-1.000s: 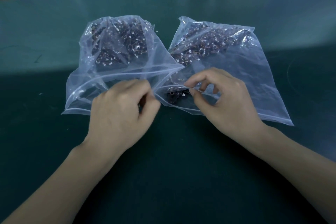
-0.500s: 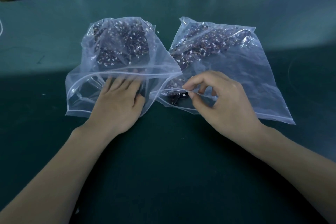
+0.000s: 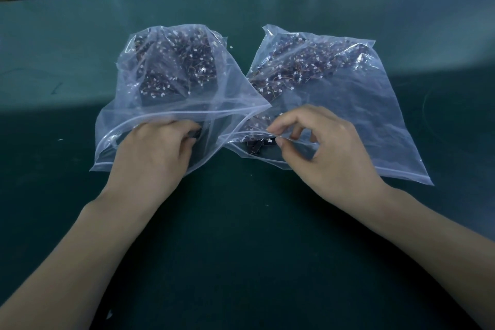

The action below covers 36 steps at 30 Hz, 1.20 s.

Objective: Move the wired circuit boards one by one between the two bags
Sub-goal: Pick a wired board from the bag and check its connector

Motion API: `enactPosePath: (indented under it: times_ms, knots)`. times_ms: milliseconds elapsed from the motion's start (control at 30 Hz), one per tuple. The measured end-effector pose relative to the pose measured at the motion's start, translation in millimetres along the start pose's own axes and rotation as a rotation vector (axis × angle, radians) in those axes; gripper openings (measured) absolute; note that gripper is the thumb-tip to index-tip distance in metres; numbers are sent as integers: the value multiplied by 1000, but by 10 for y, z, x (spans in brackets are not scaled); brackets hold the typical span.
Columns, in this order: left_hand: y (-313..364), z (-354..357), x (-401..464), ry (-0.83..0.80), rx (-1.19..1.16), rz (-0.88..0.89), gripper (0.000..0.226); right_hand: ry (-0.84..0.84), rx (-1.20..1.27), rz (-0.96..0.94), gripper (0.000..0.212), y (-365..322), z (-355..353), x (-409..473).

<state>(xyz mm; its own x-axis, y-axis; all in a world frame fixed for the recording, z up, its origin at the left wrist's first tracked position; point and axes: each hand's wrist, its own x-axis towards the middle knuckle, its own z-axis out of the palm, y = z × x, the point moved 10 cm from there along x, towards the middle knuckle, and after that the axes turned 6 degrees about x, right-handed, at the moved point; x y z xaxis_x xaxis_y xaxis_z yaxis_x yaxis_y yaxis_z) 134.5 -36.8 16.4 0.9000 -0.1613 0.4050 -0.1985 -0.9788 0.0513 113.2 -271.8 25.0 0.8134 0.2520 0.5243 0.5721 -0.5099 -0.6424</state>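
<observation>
Reaching left hand [image 3: 152,153] into left bag [image 3: 171,104], grip hidden, cannot tell | right hand [image 3: 321,153] pinching right bag [image 3: 356,104] rim | I fear tangled wires dragging extra boards [image 3: 254,146] out.

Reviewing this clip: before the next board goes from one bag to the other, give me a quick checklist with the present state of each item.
1. Mouth of the left bag open: ok, the left hand reaches inside it.
2. Mouth of the right bag held open: ok, the right hand pinches its upper edge.
3. Board gripped by the left hand: cannot tell, its fingers are curled behind the plastic.
4. Boards within reach at the right bag's mouth: ok, a few dark boards lie just inside.
5. Both bags resting on the green table: ok.
</observation>
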Motion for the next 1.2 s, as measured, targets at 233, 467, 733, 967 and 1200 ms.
enactPosePath:
  times_ms: [233, 467, 733, 967, 1200]
  knots:
    - [53, -211, -12, 180, -32, 42, 21, -41, -8, 31, 28, -6, 26, -1]
    - [578, -557, -262, 422, -328, 284, 19, -68, 8, 9, 23, -64, 69, -12]
    - [761, -340, -308, 238, -740, 216, 17, -32, 157, -75, 14, -176, 22, 1]
    - [650, -309, -287, 215, -885, 104, 21, -113, 252, -4, 8, -97, 117, -7]
    - [612, -299, -293, 208, -874, 42, 12, -139, 290, 30, 10, -83, 168, -19]
